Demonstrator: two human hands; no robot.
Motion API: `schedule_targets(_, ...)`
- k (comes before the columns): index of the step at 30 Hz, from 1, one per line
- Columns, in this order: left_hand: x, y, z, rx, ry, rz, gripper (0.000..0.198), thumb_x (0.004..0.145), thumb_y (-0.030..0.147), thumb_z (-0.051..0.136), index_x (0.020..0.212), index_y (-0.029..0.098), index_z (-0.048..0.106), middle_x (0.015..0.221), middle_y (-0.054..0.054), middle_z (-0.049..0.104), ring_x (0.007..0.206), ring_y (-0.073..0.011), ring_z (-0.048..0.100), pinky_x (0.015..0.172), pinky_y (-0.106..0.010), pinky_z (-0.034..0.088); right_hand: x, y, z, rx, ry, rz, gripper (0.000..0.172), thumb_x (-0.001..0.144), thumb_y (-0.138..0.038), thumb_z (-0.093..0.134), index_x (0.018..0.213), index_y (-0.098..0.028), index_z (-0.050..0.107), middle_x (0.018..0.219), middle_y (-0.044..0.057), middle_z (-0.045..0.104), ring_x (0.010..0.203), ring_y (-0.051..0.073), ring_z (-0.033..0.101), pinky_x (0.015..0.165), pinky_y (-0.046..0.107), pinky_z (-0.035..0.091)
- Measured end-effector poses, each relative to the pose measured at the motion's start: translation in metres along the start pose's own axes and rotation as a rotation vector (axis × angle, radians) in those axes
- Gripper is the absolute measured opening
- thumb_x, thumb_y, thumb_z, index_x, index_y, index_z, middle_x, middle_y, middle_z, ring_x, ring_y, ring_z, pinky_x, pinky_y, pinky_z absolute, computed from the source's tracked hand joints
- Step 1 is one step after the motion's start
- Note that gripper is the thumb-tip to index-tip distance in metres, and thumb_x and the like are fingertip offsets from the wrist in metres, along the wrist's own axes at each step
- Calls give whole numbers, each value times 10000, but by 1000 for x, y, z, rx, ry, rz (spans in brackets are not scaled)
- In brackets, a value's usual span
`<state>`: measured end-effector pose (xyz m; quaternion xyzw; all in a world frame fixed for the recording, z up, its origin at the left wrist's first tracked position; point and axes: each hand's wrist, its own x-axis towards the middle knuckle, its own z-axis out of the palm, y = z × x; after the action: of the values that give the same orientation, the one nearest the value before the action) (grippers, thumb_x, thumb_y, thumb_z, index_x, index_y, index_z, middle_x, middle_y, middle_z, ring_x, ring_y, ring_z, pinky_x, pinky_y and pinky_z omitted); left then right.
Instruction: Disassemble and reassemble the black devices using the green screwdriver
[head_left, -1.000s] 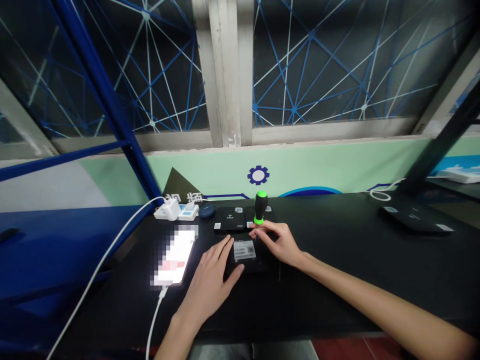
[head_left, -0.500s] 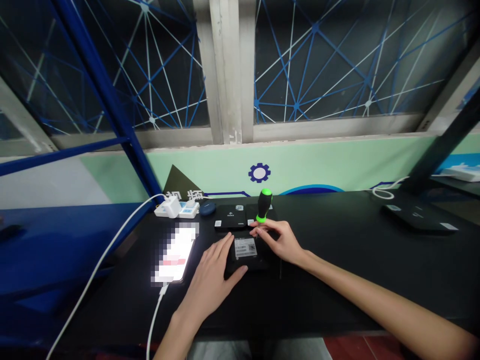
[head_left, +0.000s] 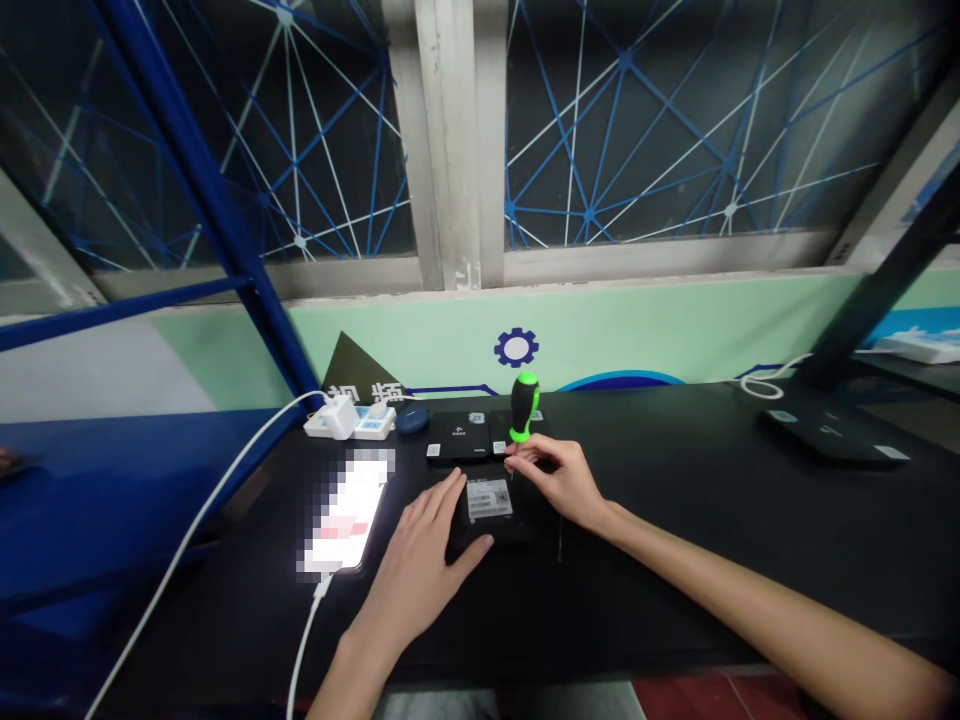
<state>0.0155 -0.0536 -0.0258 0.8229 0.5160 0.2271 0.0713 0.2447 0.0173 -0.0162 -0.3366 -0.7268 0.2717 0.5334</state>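
Note:
A small black box-shaped device (head_left: pixel 480 530) with a white printed label (head_left: pixel 489 497) lies label side up on the black table. My left hand (head_left: pixel 427 540) rests along its left side, fingers stretched out and thumb over the near edge. With fingertips pinched, my right hand (head_left: pixel 555 475) grips the lower shaft of a screwdriver (head_left: pixel 524 407) with a black and green handle. The screwdriver stands nearly upright, its tip down by the device's far right corner. Whether the tip touches a screw is too small to tell.
Behind the device sit two similar black boxes (head_left: pixel 459 437). A lit phone (head_left: pixel 349 515) on a white cable lies left, near a white power strip (head_left: pixel 367 422) and a dark blue round case (head_left: pixel 412 420). Another black device (head_left: pixel 836 437) is far right. A thin rod (head_left: pixel 560 540) lies nearby.
The view has shifted slightly. The screwdriver has stayed at the device's far right corner in my right hand, and my left hand holds its place. At the far left edge, part of a hand now shows.

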Motion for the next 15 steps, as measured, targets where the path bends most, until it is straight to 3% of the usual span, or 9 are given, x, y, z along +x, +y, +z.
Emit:
schedule_targets(10, -2, 2, -5, 4, 10, 27, 578, 958, 521, 513, 1476, 317, 357, 1543, -26, 390, 1386, -279, 387, 1110, -471, 372, 3, -4, -13, -28, 186, -1, 217, 929, -382, 610, 904, -176, 673, 819, 75, 722, 746, 215, 688, 733, 330, 550)
schedule_targets(15, -3, 4, -7, -13, 18, 36, 510, 951, 503, 531, 1417, 317, 437, 1485, -31, 466, 1344, -287, 448, 1109, -501, 374, 5, 1, -15, 128, 127, 74, 290, 965, -441, 530, 955, -167, 626, 790, 67, 685, 593, 151, 608, 520, 265, 500)
